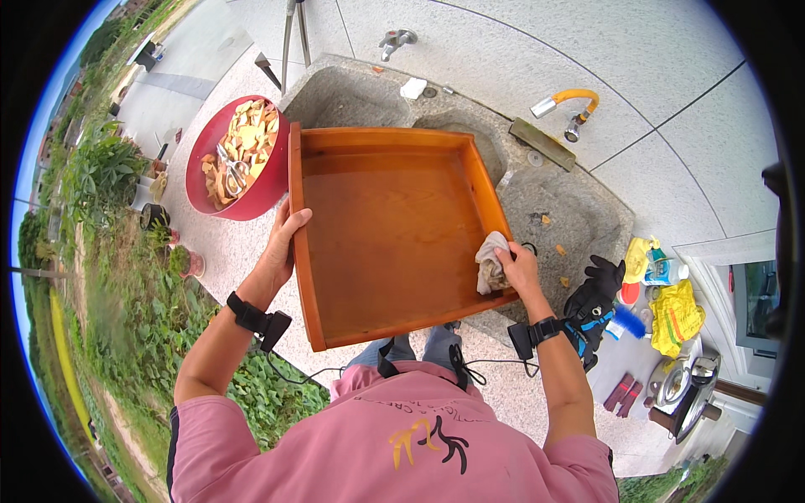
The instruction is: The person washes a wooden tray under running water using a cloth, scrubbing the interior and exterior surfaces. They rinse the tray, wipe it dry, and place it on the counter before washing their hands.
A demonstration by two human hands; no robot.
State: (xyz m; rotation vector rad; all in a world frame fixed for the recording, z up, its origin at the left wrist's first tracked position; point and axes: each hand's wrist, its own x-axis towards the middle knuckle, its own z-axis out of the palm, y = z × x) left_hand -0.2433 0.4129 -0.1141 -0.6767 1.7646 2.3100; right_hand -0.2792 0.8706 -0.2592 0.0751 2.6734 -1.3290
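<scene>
A varnished wooden drawer (390, 232) is held up in front of me, over the near edge of a stone sink, its inside facing me. My left hand (284, 239) grips its left end panel, with the thumb over the panel's edge. Near the drawer's lower right corner, my right hand (521, 269) clasps a crumpled, stained white cloth (492, 261) against the right side wall. The drawer holds nothing that I can see. Part of the sink behind it is hidden.
A red basin (207, 188) of cut pieces with scissors (234, 173) stands left. The stone sink (566, 201) has a faucet (396, 43) and an orange-necked tap (575, 97) above it. Right lie black gloves (585, 308), a blue brush (629, 322), a yellow bag (676, 317) and a bottle (665, 271).
</scene>
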